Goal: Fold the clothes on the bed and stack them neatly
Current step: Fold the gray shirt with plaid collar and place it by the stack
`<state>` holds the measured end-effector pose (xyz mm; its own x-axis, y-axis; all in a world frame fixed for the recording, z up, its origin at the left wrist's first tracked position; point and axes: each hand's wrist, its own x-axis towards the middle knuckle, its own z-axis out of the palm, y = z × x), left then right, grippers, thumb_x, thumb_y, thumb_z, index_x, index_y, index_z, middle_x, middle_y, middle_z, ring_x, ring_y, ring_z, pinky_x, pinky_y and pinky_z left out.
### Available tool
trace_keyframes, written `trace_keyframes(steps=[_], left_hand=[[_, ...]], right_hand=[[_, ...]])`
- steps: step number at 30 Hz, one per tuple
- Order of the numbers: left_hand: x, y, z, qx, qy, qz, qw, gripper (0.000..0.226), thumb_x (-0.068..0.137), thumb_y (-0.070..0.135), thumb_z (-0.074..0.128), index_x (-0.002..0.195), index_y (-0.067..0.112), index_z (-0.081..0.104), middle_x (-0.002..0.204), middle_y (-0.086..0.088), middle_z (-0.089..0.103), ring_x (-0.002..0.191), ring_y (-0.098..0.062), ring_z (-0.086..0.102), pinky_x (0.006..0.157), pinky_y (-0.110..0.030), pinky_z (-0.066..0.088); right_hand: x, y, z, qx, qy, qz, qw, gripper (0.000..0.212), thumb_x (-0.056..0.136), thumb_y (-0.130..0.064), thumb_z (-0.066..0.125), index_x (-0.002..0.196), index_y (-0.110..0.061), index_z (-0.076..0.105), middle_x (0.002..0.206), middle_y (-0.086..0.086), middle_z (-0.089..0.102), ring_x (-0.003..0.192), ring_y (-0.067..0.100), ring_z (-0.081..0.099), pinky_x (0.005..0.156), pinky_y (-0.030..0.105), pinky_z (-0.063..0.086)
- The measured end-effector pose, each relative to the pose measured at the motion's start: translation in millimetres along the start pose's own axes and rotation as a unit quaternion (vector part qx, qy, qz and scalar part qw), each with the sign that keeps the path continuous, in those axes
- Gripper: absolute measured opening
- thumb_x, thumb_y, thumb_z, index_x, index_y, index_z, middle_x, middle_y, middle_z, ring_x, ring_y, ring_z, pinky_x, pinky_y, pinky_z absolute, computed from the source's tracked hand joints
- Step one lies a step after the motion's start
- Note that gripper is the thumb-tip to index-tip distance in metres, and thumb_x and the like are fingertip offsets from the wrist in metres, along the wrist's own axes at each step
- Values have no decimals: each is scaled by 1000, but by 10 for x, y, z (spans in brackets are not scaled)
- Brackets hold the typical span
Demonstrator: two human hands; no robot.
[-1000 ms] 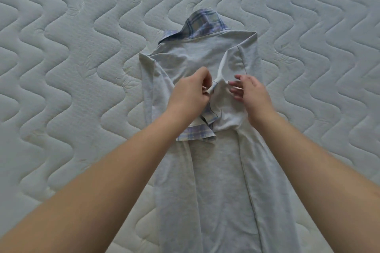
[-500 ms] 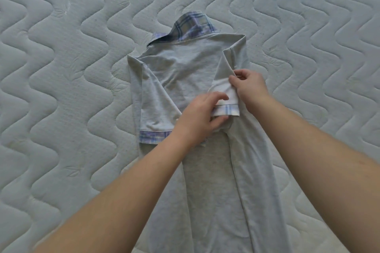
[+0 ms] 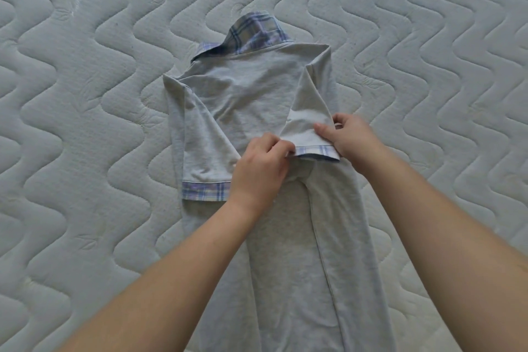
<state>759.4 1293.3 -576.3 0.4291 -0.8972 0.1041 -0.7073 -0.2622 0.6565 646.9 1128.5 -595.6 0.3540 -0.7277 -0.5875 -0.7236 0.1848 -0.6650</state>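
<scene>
A light grey polo shirt (image 3: 251,94) with a blue plaid collar (image 3: 257,33) lies back-up on the mattress, its sides folded in to a narrow strip. Its left sleeve (image 3: 205,151) lies flat with a plaid cuff. The right sleeve (image 3: 308,126) is folded onto the back. My left hand (image 3: 260,171) pinches the inner corner of that sleeve's plaid cuff. At the cuff's outer corner, my right hand (image 3: 351,137) pinches the fabric.
The quilted white mattress (image 3: 85,123) with a wavy stitch pattern fills the view on all sides of the shirt. No other clothes are in view.
The right sleeve, held up and bunched a second ago, now lies spread flat on the shirt's back. Both hands have moved apart to the cuff's two corners.
</scene>
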Motion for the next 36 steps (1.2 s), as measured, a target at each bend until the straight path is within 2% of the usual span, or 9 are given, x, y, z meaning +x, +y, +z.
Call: trace_keyframes(steps=[3,8,12,16,20,25,29,32,36], left_hand=[[-14,0,51,26,-16,19,999,24,81,6,74,105,7,70,95,-12,63,87,-33,60,73,-41,51],[-54,-174,138,227,-185,-192,937,56,81,36,70,128,19,45,128,-5,46,118,-25,43,99,-35,30],[-15,-86,140,231,-169,-135,949,32,85,21,59,115,18,49,108,-4,61,101,-26,56,86,-36,34],[-42,35,142,77,-122,-130,981,28,94,18,50,120,19,38,72,3,53,65,-31,57,55,-35,35],[-161,53,68,120,-135,-108,977,39,94,31,48,132,26,40,74,4,55,63,-25,53,54,-34,37],[-235,-78,-60,299,-231,-67,923,35,88,52,49,105,23,59,101,0,53,96,-23,50,75,-35,31],[-34,6,-17,211,-93,-61,971,50,89,53,32,77,14,62,89,-5,53,84,-25,50,74,-38,35],[197,15,213,188,-108,-81,973,44,97,40,36,122,11,57,125,-12,54,119,-31,50,98,-41,35],[201,-126,536,210,-187,-62,958,67,102,44,27,157,15,2,165,-5,-3,151,-19,-9,121,-37,-5]], right_hand=[[-1,87,13,-87,46,-10,995,33,87,-42,69,100,-12,69,88,2,68,85,21,64,76,30,48],[-102,107,-13,-100,-33,47,993,40,80,-50,74,93,-12,69,76,1,65,74,25,66,74,46,59],[-115,126,-12,-136,-57,42,988,33,82,-36,77,107,-16,70,97,3,73,88,21,67,80,37,55],[-103,166,25,-148,-2,38,988,24,83,-35,76,95,-16,66,85,-1,67,91,23,65,75,31,46],[-123,219,66,-158,43,11,986,31,79,-37,79,95,-14,65,84,-1,65,87,22,64,72,31,44],[-191,160,18,-149,148,-56,976,32,83,-38,74,104,-18,59,85,-2,59,87,21,59,76,35,45],[-82,-78,25,-173,202,-219,939,24,95,-20,55,116,-9,61,109,8,65,103,29,58,94,45,43],[95,-321,160,-191,164,-265,931,34,99,-11,44,130,-8,58,127,9,61,119,27,54,104,41,37],[282,-507,376,-260,116,-300,910,44,102,-15,39,146,-11,42,153,6,38,144,22,30,119,33,16]])
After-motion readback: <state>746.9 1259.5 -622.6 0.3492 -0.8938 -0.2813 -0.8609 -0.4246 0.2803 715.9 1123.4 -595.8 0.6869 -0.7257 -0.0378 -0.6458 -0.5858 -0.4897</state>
